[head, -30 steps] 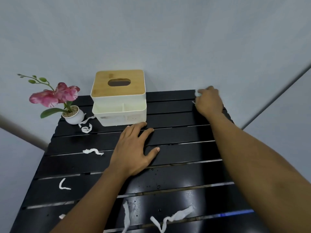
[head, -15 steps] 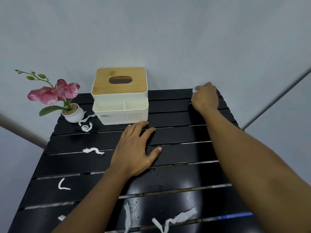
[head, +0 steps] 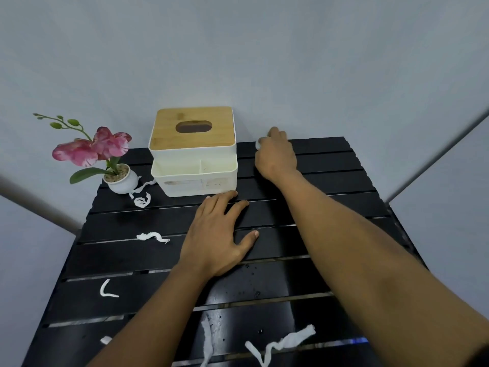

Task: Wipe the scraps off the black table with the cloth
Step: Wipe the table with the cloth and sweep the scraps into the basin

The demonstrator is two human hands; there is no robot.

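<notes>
- The right hand (head: 276, 157) is closed around a small white cloth (head: 258, 144) at the far edge of the black table (head: 330, 165), just right of the tissue box (head: 193, 152).
- The left hand (head: 218, 238) lies open and flat mid-table.
- Paper scraps (head: 152, 237) lie to the left and near the front; I'd drag the cloth toward them with even pressure, steering clear of the flowerpot (head: 121, 180).

The white plastic tissue box with a bamboo lid (head: 192, 152) blocks the far middle of the black slatted table (head: 330, 181), leaving a narrow gap to the small white potted pink orchid (head: 120, 178) on its left. Right of the box, bare slats run open to the table's far-right corner.
</notes>
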